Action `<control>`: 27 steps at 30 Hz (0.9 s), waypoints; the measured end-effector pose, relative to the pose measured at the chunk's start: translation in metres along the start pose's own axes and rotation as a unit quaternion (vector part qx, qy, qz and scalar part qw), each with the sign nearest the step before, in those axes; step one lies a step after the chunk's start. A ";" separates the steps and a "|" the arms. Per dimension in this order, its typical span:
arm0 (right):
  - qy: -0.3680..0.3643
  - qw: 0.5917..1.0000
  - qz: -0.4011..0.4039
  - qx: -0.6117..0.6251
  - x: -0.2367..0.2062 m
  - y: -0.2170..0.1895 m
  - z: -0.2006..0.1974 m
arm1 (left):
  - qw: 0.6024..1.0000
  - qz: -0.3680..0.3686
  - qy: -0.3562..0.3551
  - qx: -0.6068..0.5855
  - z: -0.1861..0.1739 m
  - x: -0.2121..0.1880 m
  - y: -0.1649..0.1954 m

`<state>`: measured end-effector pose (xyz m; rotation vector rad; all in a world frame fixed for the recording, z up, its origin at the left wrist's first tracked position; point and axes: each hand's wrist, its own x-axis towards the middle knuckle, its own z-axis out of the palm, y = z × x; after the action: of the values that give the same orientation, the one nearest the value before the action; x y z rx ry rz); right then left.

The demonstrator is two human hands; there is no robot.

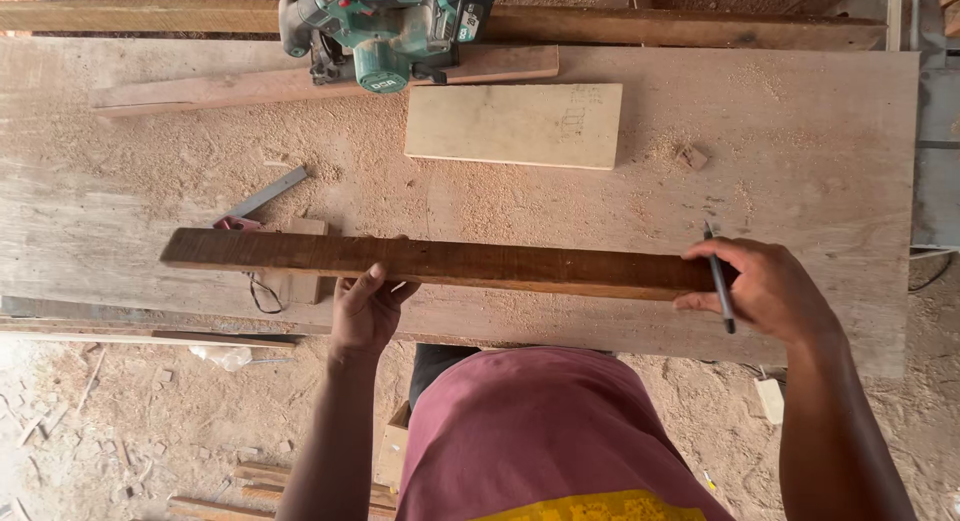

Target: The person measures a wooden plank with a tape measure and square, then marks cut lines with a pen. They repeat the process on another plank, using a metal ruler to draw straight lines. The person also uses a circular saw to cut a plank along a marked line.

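A long dark wooden plank (450, 263) lies lengthwise across the sawdust-covered plywood worktop (800, 131). My left hand (368, 306) grips the plank's near edge around its middle, thumb on top. My right hand (760, 286) rests on the plank's right end and holds a dark pencil (720, 281) between the fingers, its tip pointing away from me.
A green circular saw (385, 26) sits on a pale board (300, 86) at the far edge. A light rectangular offcut (515, 124) lies mid-table, a small wood chip (691, 158) to its right. A metal try square (258, 201) lies left of the plank. Scraps litter the sandy ground (120, 421).
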<state>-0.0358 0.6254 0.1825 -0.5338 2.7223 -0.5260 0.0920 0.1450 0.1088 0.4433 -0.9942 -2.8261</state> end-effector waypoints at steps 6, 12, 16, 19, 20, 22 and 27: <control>0.039 0.997 -0.013 0.065 0.007 0.000 -0.005 | 0.999 -0.010 0.037 0.009 0.010 0.008 0.002; -0.009 0.999 0.021 0.048 0.023 -0.004 -0.008 | 0.999 -0.005 0.037 0.012 -0.005 0.019 -0.013; -0.087 0.993 0.035 0.073 0.031 -0.002 -0.004 | 0.998 0.019 0.053 0.030 -0.025 0.024 -0.025; -0.116 0.986 0.079 0.092 0.032 -0.001 0.002 | 0.997 0.031 0.058 0.040 -0.031 0.027 -0.028; -0.114 0.987 0.061 0.097 0.032 0.000 0.004 | 0.996 0.024 0.075 0.049 -0.030 0.027 -0.027; -0.106 0.988 0.024 0.109 0.034 0.002 0.009 | 0.992 0.014 0.107 0.067 -0.027 0.030 -0.026; -0.128 0.982 0.027 0.134 0.037 0.012 0.019 | 0.985 0.019 0.135 0.107 -0.016 0.033 -0.024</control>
<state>-0.0643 0.6147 0.1522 -0.4238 2.3687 -0.7405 0.0656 0.1482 0.0743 0.7946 -1.2325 -2.5445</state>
